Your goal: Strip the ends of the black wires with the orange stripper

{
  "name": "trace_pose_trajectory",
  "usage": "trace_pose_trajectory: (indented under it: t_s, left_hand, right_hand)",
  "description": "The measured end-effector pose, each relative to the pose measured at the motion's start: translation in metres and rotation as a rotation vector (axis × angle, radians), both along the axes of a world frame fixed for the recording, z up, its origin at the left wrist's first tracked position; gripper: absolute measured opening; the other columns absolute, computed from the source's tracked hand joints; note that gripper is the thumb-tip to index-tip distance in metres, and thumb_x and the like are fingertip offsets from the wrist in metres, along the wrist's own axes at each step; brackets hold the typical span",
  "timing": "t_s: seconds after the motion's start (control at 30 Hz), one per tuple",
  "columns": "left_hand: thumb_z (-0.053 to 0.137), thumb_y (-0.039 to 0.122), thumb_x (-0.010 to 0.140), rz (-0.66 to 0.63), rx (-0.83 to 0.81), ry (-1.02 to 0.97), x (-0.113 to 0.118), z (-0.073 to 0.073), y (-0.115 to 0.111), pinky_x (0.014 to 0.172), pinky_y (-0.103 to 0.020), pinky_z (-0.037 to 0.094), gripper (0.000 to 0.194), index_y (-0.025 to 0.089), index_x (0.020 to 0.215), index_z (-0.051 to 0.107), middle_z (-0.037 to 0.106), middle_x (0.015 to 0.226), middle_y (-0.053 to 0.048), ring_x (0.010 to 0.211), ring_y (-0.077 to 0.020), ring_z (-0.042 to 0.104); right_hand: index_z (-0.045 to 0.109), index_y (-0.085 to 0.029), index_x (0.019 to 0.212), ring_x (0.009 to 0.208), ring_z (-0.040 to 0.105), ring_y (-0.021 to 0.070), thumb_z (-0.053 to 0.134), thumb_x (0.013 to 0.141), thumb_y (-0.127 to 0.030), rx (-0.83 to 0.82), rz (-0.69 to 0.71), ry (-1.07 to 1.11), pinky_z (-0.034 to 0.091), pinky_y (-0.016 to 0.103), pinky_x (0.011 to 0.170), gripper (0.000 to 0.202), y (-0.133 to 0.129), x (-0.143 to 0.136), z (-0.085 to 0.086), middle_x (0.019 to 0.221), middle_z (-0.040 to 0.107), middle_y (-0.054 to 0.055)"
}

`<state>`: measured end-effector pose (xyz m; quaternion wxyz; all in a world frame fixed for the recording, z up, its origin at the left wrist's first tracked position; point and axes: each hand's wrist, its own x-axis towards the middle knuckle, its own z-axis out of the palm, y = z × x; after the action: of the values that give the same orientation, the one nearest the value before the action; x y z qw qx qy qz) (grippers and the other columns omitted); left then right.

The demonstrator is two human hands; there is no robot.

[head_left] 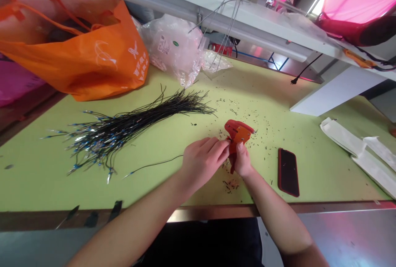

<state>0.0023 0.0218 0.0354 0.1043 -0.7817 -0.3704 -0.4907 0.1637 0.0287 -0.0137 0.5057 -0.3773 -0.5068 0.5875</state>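
Note:
My right hand [243, 160] is closed round the handle of a red and orange wire stripper [237, 131], held just above the table. Pinched in my left hand [204, 157] is a thin black wire [157, 162], whose blue-tipped end trails out to the left. The wire's other end meets the stripper's jaws, though my fingers hide the exact contact. To the left lies a large bundle of black wires [139, 120] with blue and silvery terminals at the near-left ends.
Black insulation scraps [231, 185] litter the green table [173, 192]. A phone [288, 172] lies right of my right arm, with white strips [355, 147] beyond. An orange bag [102, 64] and clear plastic bags [176, 48] stand at the back left, under a white shelf [272, 23].

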Motion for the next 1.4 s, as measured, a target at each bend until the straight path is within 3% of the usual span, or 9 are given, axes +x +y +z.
trace_pose_trajectory:
  t_s: [0.4, 0.83, 1.03, 1.2, 1.4]
  left_hand:
    - [0.065, 0.011, 0.099, -0.006, -0.006, -0.009, 0.001, 0.002, -0.001, 0.056, -0.03, 0.045, 0.012, 0.02, 0.091, 0.066, 0.067, 0.067, 0.005, 0.057, -0.0129, 0.061]
    - [0.064, 0.009, 0.098, -0.031, 0.001, -0.051, 0.001, -0.001, 0.002, 0.058, -0.027, 0.049, 0.013, 0.021, 0.094, 0.064, 0.072, 0.071, 0.003, 0.06, -0.013, 0.065]
    - [0.064, 0.009, 0.098, -0.035, -0.009, -0.071, 0.003, -0.001, 0.001, 0.058, -0.027, 0.048, 0.015, 0.021, 0.089, 0.065, 0.071, 0.068, 0.004, 0.059, -0.0126, 0.064]
    - [0.063, 0.009, 0.099, -0.034, -0.014, -0.082, 0.003, -0.001, 0.0, 0.057, -0.027, 0.047, 0.018, 0.021, 0.085, 0.064, 0.07, 0.066, 0.003, 0.057, -0.0129, 0.064]
    - [0.063, 0.01, 0.098, -0.049, -0.031, -0.138, 0.004, -0.002, 0.003, 0.057, -0.024, 0.049, 0.017, 0.02, 0.085, 0.067, 0.07, 0.066, 0.002, 0.056, -0.0125, 0.065]
  right_hand:
    - [0.065, -0.025, 0.076, 0.049, 0.059, 0.0203, 0.05, 0.085, -0.098, -0.029, 0.024, -0.042, 0.052, 0.035, 0.044, 0.075, -0.004, 0.0, 0.006, 0.057, 0.059, 0.003]
    - [0.065, -0.026, 0.084, 0.069, 0.07, 0.0272, 0.048, 0.083, -0.099, -0.077, -0.063, 0.04, 0.057, 0.038, 0.05, 0.075, -0.005, -0.006, -0.004, 0.065, 0.062, 0.005]
    - [0.064, -0.026, 0.075, 0.049, 0.058, 0.0202, 0.05, 0.086, -0.096, -0.031, -0.008, 0.035, 0.053, 0.036, 0.045, 0.072, -0.007, -0.007, 0.004, 0.057, 0.058, 0.002]
    - [0.056, -0.027, 0.062, 0.037, 0.041, 0.0146, 0.048, 0.081, -0.102, -0.022, 0.008, -0.013, 0.043, 0.031, 0.037, 0.077, -0.006, -0.008, 0.011, 0.042, 0.045, -0.003]
    - [0.051, -0.028, 0.059, 0.038, 0.042, 0.0147, 0.053, 0.078, -0.102, -0.067, 0.037, 0.03, 0.043, 0.031, 0.039, 0.077, -0.003, -0.005, 0.01, 0.041, 0.044, -0.003]
